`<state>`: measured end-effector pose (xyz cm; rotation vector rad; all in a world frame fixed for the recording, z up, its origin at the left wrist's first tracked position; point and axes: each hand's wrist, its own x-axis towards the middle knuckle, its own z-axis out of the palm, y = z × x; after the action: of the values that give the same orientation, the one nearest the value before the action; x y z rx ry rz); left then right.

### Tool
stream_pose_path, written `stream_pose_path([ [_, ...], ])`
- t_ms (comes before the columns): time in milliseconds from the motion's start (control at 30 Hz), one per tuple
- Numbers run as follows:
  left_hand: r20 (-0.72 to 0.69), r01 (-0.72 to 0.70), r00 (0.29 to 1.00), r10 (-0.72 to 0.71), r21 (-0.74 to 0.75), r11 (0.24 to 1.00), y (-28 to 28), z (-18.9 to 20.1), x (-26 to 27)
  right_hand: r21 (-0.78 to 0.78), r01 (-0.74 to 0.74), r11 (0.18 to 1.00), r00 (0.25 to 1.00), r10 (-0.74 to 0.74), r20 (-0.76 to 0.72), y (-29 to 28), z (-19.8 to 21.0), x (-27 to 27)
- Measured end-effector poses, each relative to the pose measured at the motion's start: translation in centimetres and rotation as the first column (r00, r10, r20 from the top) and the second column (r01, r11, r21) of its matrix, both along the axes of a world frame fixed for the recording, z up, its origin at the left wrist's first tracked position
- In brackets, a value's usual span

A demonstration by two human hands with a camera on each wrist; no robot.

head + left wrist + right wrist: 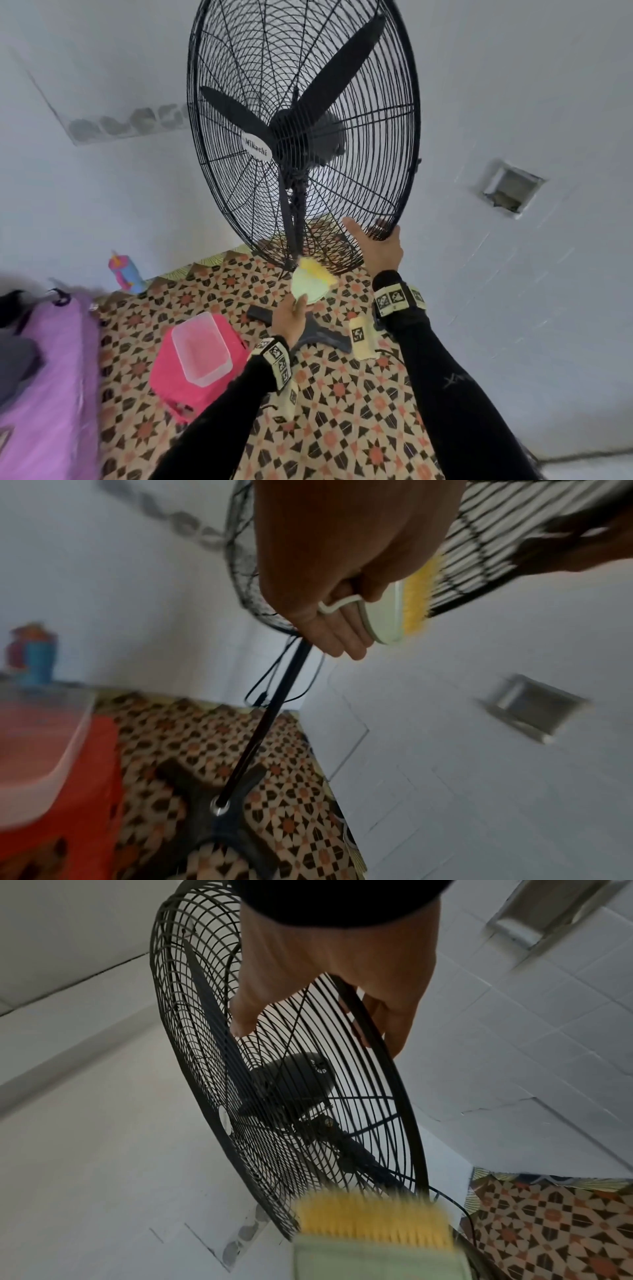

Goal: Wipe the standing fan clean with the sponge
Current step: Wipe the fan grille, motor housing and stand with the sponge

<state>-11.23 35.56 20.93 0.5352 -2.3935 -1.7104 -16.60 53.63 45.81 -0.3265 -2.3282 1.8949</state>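
The black standing fan (346, 78) rises in front of me, its round wire cage tilted, with a white hub label (258, 148). My left hand (297, 306) grips the sponge (313, 282), a pale green pad with a yellow scrubbing face, and presses that face against the cage's bottom rim near the pole. In the left wrist view my fingers (342, 639) curl round the sponge's (385, 620) strap. My right hand (371, 236) holds the cage's lower right rim, thumb in front and fingers behind it. The right wrist view shows this hand (335, 969) on the rim (387, 1069) and the sponge (373, 1223) below.
The fan's pole (267, 723) runs down to a dark cross base (322, 334) on the patterned floor, with a cable beside it. A clear plastic tub (202, 346) sits on a pink stool (171, 380). A colourful bottle (125, 274) stands by the wall; purple cloth (48, 377) lies left.
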Motion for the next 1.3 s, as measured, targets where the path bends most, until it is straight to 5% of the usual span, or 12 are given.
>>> stream_pose_path([
  [67,0.095,-0.091,0.992,0.084,0.065,0.994,-2.1,-3.5,-0.7,0.001,0.002,1.000,1.000,-0.002,-0.008,-0.2,-0.1,0.2],
  [233,0.200,-0.105,0.974,0.110,-0.033,0.994,-2.8,2.2,0.9,0.006,0.017,1.000,0.999,-0.017,-0.032,-1.1,-0.6,0.9],
  [400,-0.082,0.065,0.994,-0.069,-0.059,0.996,-0.4,3.6,2.2,0.019,0.013,1.000,0.999,-0.012,-0.052,-1.1,-0.4,0.6],
  [500,-0.107,0.000,0.994,-0.008,-0.075,0.997,1.4,6.5,2.6,0.023,0.014,1.000,0.999,-0.013,-0.049,-1.1,-0.6,0.6],
  [633,0.051,-0.104,0.994,0.100,0.073,0.992,0.0,3.6,1.7,0.012,0.019,1.000,0.998,-0.018,-0.053,-1.0,-0.6,0.7],
  [733,0.205,-0.227,0.960,0.192,0.161,0.961,-3.8,-5.4,-2.4,0.025,0.024,0.999,0.998,-0.023,-0.057,-1.2,-0.9,0.7],
  [767,0.219,-0.268,0.949,0.228,0.174,0.948,-3.6,-5.3,-2.9,0.024,0.030,0.999,0.998,-0.028,-0.058,-1.3,-1.0,0.7],
  [867,0.233,-0.277,0.947,0.221,0.242,0.930,-2.2,0.3,-1.6,0.007,0.038,0.999,0.998,-0.037,-0.057,-1.7,-1.0,0.7],
  [1100,0.239,-0.358,0.932,0.272,0.486,0.797,0.1,5.6,-0.5,0.010,0.030,0.999,0.999,-0.030,-0.045,-1.8,-1.1,0.8],
  [1300,0.015,-0.033,0.999,0.029,0.498,0.867,3.0,7.7,3.5,0.020,0.033,0.999,0.998,-0.032,-0.051,-1.5,-1.1,0.8],
])
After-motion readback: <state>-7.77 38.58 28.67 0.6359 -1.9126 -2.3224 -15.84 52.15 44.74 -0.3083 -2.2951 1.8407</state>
